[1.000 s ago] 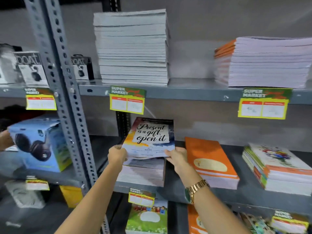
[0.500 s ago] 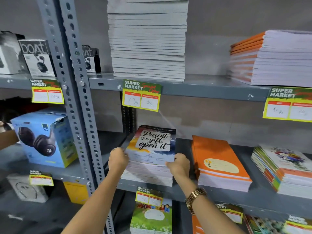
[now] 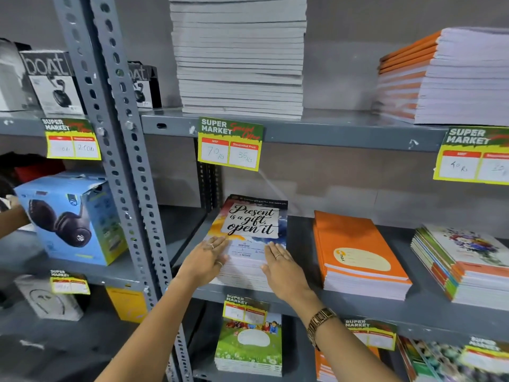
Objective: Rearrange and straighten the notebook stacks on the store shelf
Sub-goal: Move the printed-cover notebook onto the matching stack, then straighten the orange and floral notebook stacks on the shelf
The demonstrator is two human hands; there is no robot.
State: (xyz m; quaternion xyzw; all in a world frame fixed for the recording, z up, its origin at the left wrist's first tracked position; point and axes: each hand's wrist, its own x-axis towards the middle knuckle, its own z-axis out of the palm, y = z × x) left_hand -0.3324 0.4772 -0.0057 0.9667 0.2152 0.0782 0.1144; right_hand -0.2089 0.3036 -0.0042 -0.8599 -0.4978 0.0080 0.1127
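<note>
A stack of notebooks with a "Present is a gift, open it" cover [image 3: 252,224] lies on the middle grey shelf [image 3: 303,304]. My left hand [image 3: 205,261] rests flat on the stack's front left corner, fingers spread. Pressed flat on the front right of the top cover is my right hand [image 3: 281,267], with a gold watch on its wrist. Neither hand grips anything. To the right sit an orange notebook stack [image 3: 358,257] and a floral-covered stack [image 3: 465,263].
A tall white stack [image 3: 239,56] and an orange-spined stack [image 3: 446,78] stand on the upper shelf. Price tags [image 3: 230,143] hang from shelf edges. A perforated upright post [image 3: 121,150] separates the left bay with a blue headphone box [image 3: 71,216]. Another person's hand [image 3: 11,210] shows at far left.
The lifted top notebooks have been set down onto the stack. Both hands went from gripping the stack's sides to lying flat on top. The camera has moved closer.
</note>
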